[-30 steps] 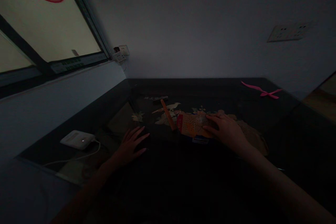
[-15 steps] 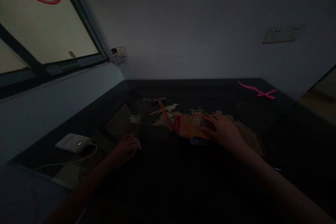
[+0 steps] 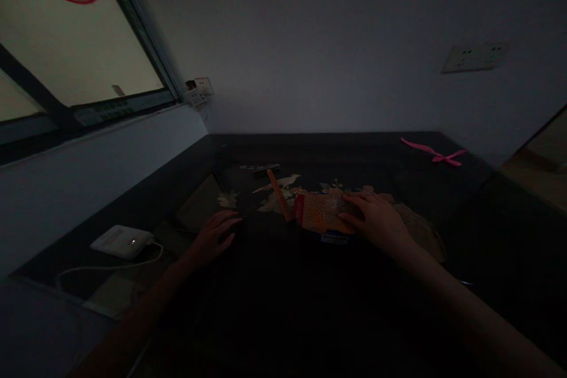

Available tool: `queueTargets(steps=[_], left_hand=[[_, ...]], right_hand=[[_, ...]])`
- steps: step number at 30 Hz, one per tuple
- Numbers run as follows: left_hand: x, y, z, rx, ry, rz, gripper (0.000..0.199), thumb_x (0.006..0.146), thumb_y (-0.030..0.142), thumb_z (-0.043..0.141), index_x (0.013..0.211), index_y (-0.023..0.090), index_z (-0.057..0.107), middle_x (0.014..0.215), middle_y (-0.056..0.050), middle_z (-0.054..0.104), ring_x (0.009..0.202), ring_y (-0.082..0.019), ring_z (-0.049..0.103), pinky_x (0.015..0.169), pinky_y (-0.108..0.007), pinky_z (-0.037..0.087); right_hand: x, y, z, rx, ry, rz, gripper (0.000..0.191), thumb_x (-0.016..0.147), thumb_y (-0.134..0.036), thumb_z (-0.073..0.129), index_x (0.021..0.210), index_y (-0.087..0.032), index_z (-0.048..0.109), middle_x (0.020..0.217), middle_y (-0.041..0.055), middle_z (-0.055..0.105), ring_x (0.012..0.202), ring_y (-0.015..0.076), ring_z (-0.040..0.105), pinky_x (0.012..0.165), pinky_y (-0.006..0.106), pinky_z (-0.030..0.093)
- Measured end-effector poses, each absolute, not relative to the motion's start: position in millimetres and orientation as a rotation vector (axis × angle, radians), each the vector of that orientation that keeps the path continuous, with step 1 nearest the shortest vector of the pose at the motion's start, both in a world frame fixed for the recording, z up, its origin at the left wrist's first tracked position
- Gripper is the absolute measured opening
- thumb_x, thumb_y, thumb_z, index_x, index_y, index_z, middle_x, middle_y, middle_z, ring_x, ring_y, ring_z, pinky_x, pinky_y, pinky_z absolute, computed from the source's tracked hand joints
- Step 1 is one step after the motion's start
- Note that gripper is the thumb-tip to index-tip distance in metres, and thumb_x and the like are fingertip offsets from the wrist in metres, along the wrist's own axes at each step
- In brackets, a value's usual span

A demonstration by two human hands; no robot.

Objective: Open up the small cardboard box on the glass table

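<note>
In the dim head view, my right hand (image 3: 376,218) lies over the right end of a small patterned orange box (image 3: 321,212) with a red end and a dark blue front side. Its thumb is on the near part of the top and its fingers on the far part. My left hand (image 3: 217,236) is apart from the box, low over the dark table to its left, with fingers stretched out and nothing visible in them. A brown stick-like piece (image 3: 280,196) lies at the box's left end. Behind my right wrist is a brownish, rough-textured item (image 3: 420,230), partly hidden.
A white power bank (image 3: 121,241) with a white cable sits on the table's left side. Toward the back right lies a pink ribbon (image 3: 436,155). A small dark bar (image 3: 267,169) is near the back. Walls and a window (image 3: 88,53) border the table (image 3: 266,301).
My left hand has moved slightly away from me and its fingers have stretched out; a thin shiny thing seen by them earlier no longer shows. My right hand stays on the box.
</note>
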State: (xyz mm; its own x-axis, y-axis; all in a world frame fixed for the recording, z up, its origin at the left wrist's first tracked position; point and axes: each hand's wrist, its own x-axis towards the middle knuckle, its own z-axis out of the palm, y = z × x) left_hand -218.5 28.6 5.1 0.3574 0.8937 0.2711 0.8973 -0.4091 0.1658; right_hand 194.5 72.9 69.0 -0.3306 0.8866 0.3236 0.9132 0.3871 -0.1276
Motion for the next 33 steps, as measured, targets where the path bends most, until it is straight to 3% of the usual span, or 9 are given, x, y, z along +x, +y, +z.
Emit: queueTargets(steps=[4, 8, 13, 22, 33], left_hand=[[-219.9, 47.5, -5.1, -2.652, -1.624, -0.439, 0.047, 0.084, 0.028, 0.042, 0.130, 0.019, 0.043, 0.136, -0.010, 0.044, 0.124, -0.024, 0.040, 0.105, -0.044, 0.031], [-229.9, 49.2, -14.8, -2.671, -1.599, -0.532, 0.039, 0.086, 0.026, 0.041, 0.123, 0.019, 0.050, 0.121, -0.010, 0.057, 0.114, -0.022, 0.050, 0.100, -0.040, 0.038], [-235.1, 37.1, -8.5, -2.668, -1.676, -0.610, 0.030, 0.087, 0.025, 0.039, 0.109, 0.022, 0.059, 0.111, -0.007, 0.060, 0.106, -0.020, 0.054, 0.095, -0.038, 0.043], [-221.0, -42.2, 10.1, -2.738, -1.581, -0.256, 0.047, 0.085, 0.034, 0.049, 0.132, 0.033, 0.039, 0.139, -0.003, 0.039, 0.127, -0.025, 0.034, 0.105, -0.046, 0.031], [-242.9, -0.8, -2.3, -2.595, -1.542, -0.300, 0.043, 0.087, 0.032, 0.045, 0.130, 0.029, 0.043, 0.134, -0.006, 0.045, 0.124, -0.024, 0.039, 0.104, -0.045, 0.032]], right_hand=[[194.0, 71.2, 71.3, -1.572, -2.318, -0.094, 0.044, 0.083, -0.042, 0.053, 0.116, -0.014, 0.060, 0.105, 0.0129, 0.064, 0.097, 0.0274, 0.057, 0.082, 0.039, 0.044], [194.2, 70.4, 71.3, -1.582, -2.319, -0.115, 0.043, 0.084, -0.042, 0.052, 0.116, -0.015, 0.060, 0.101, 0.0128, 0.065, 0.094, 0.0273, 0.058, 0.079, 0.039, 0.045], [195.6, 73.3, 67.0, -1.529, -2.316, -0.138, 0.044, 0.083, -0.044, 0.051, 0.115, -0.014, 0.061, 0.104, 0.0133, 0.064, 0.096, 0.0283, 0.057, 0.081, 0.040, 0.045], [194.1, 71.0, 71.6, -1.580, -2.329, -0.099, 0.044, 0.083, -0.043, 0.052, 0.116, -0.014, 0.060, 0.103, 0.0134, 0.065, 0.095, 0.0279, 0.058, 0.080, 0.040, 0.045], [192.5, 65.5, 76.5, -1.584, -2.349, -0.150, 0.045, 0.086, -0.042, 0.049, 0.124, -0.017, 0.054, 0.103, 0.0125, 0.064, 0.095, 0.0276, 0.058, 0.079, 0.038, 0.045]])
